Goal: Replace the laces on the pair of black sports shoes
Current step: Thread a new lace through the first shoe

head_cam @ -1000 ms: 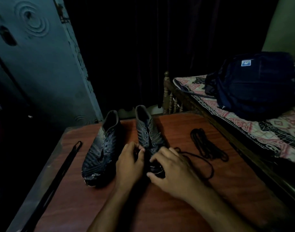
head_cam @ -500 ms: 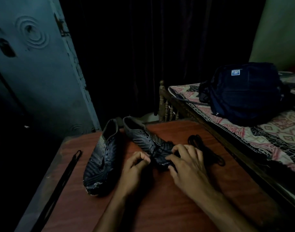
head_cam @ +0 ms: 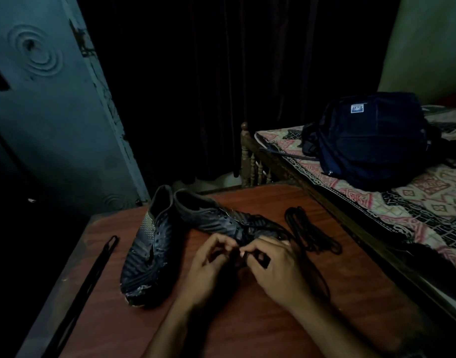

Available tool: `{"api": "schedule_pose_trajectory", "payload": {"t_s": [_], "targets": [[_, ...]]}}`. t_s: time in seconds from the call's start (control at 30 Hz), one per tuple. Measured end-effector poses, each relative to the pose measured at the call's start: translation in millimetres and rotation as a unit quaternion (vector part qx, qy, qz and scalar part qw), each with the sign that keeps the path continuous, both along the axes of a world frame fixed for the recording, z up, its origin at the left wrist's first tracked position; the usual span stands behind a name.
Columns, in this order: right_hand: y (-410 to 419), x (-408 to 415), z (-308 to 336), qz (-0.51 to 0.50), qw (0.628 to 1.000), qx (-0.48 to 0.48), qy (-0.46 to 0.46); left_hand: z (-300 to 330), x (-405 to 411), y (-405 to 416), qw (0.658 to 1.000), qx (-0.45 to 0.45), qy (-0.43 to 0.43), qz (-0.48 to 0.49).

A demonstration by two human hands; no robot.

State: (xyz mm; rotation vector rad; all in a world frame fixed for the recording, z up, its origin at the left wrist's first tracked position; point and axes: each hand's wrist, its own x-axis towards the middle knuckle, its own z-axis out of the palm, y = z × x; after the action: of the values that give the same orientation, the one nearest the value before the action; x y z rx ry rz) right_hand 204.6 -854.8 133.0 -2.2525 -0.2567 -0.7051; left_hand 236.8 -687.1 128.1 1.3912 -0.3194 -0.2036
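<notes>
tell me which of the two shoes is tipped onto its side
The right-hand shoe, angled across the table by the hands; the left shoe sits upright on its sole.

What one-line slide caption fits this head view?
Both hands, left and right, work at the toe of the tilted black shoe beside its mate on a wooden table.

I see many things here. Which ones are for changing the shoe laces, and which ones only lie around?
For the job:
- left shoe
- right shoe, turned sideways by the hands
- lace bundle on the table
- flat lace at the table's left edge
- loose lace beside the right hand

Lying about:
- backpack
- bed
- door
</notes>
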Motion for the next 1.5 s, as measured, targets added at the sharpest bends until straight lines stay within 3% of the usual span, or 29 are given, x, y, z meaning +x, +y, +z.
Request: {"api": "schedule_pose_trajectory", "payload": {"t_s": [0.2,0.27,0.43,0.67,0.9,1.13,1.27,1.4,1.5], "targets": [[0.6,-10.9,-4.8,0.079,0.997,0.022,0.009,-12.3,4.7,-7.1,0.961,0.177,-0.19,0.089],[-1.0,-12.0,-3.6,0.102,0.994,0.034,0.02,-12.5,3.5,-7.6,0.951,0.202,-0.212,0.097],[-7.1,-16.4,0.6,0.152,0.984,0.074,0.06,-8.6,2.0,-6.0,0.956,0.201,-0.19,0.095],[-3.4,-12.0,-2.8,0.06,0.982,0.16,0.083,-3.8,2.5,6.9,0.998,0.04,-0.044,0.002],[-2.3,0.6,-13.5,0.005,0.994,0.103,0.035,1.1,-3.8,5.9,0.991,-0.101,0.061,-0.067],[7.9,4.6,-11.9,0.013,1.0,0.011,0.015,1.7,-3.9,11.6,0.99,-0.066,0.016,-0.127],[5.2,-2.5,-7.6,0.032,0.999,0.017,-0.009,2.8,-3.1,10.2,0.985,-0.059,-0.02,-0.161],[-1.5,-7.9,-5.5,0.106,0.992,0.068,-0.001,-1.1,-0.8,3.4,1.0,-0.019,-0.01,-0.023],[-3.9,-11.0,-2.6,0.141,0.988,0.065,0.019,-6.0,0.6,-1.5,0.992,0.085,-0.084,0.031]]}}
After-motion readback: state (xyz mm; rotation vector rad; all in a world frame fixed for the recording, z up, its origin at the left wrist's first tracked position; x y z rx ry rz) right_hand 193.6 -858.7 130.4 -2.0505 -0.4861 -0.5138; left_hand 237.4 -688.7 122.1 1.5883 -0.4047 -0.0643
